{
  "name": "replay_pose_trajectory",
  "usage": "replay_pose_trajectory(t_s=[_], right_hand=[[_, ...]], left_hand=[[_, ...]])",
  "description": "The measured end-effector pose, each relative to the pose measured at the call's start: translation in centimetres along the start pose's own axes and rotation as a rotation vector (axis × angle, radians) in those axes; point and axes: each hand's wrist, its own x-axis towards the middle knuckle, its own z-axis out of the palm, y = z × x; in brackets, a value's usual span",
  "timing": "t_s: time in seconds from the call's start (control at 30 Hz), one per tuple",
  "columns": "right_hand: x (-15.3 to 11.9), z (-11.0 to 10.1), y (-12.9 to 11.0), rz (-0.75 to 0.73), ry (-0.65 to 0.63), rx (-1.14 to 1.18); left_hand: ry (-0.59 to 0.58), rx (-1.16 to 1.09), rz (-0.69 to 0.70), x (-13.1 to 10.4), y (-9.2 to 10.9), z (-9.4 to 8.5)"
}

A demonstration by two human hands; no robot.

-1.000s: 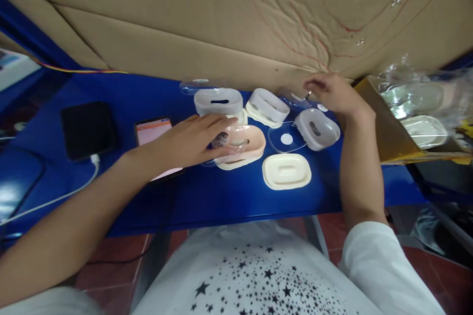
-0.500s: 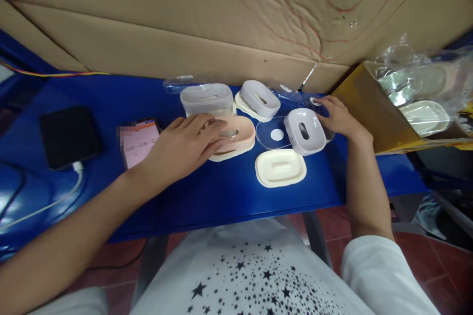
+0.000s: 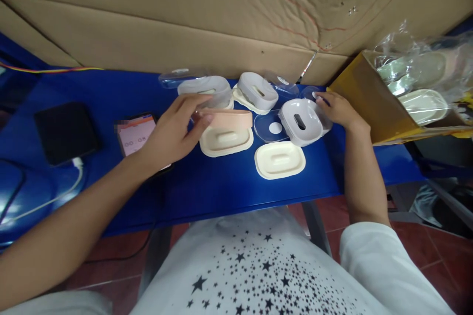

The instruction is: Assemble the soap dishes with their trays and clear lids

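Observation:
My left hand (image 3: 185,125) grips the left end of a peach soap dish (image 3: 232,119) and holds it tilted on its side. Just beneath it lies a cream base tray (image 3: 226,142) with a raised bar. At the right, my right hand (image 3: 338,107) has its fingers closed on the edge of a clear lid (image 3: 307,92) with a white sticker. Close to that hand, a white soap dish (image 3: 302,121) with a slot leans against another light dish. A second cream base tray (image 3: 280,160) lies flat in front.
Behind are two more white soap dishes (image 3: 218,89) (image 3: 257,91) and clear lids (image 3: 183,78). A phone (image 3: 137,135) and a black device with a white cable (image 3: 66,133) lie left. An open carton (image 3: 354,98) of bagged parts stands right, a cardboard wall (image 3: 148,39) behind.
My left hand has lifted and tipped the peach soap dish off the cream base tray, which now shows. The fingers of my right hand have curled at the clear lid.

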Motion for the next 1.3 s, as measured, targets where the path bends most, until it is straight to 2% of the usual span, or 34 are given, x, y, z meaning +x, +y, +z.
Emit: replay_pose_trajectory(t_s=[0.1, 0.17, 0.27, 0.4, 0.47, 0.57, 0.67, 0.73, 0.9, 1.1, 1.17, 1.3], right_hand=[[-0.2, -0.2, -1.1, 0.05, 0.099, -0.001], [-0.6, -0.9, -2.0, 0.045, 0.114, 0.0], [-1.3, -2.3, -3.2, -0.041, 0.048, 0.053], [-2.3, -3.7, -4.5, -0.159, -0.098, 0.118], [-2.5, -3.8, -4.9, -0.17, -0.174, 0.12], [-2.8, -3.5, -5.2, -0.173, -0.269, 0.109], [-2.9, -3.2, -5.5, -0.168, -0.282, 0.069], [-3.0, -3.2, -6.0, -0.19, -0.268, 0.039], [-3.8, -4.3, -7.3, -0.177, -0.173, -0.008], [-4.3, -5.6, -7.8, -0.12, 0.112, 0.024], [-4.0, -5.3, -7.7, -0.102, 0.175, 0.005], [-2.9, -3.8, -7.3, -0.055, 0.18, -0.083]], left_hand=[[0.083, -0.001, 0.003, 0.0, 0.1, 0.4], [0.111, 0.042, 0.03, -0.2, 0.2, 0.9], [0.111, 0.171, 0.081, -0.4, 0.1, 1.7], [-0.01, 0.278, 0.12, -0.7, 0.0, 2.2], [0.008, 0.317, 0.158, -0.7, 0.0, 2.1], [0.1, 0.401, 0.311, -0.7, 0.4, 1.9], [0.083, 0.452, 0.519, -0.8, 1.3, 1.4], [0.026, 0.456, 0.594, -0.9, 2.0, 1.3], [-0.078, 0.444, 0.625, -1.2, 2.8, 1.5], [-0.201, 0.415, 0.597, -1.6, 2.3, 2.3], [-0.227, 0.433, 0.587, -1.7, 2.2, 2.5], [-0.201, 0.424, 0.621, -1.7, 2.3, 2.3]])
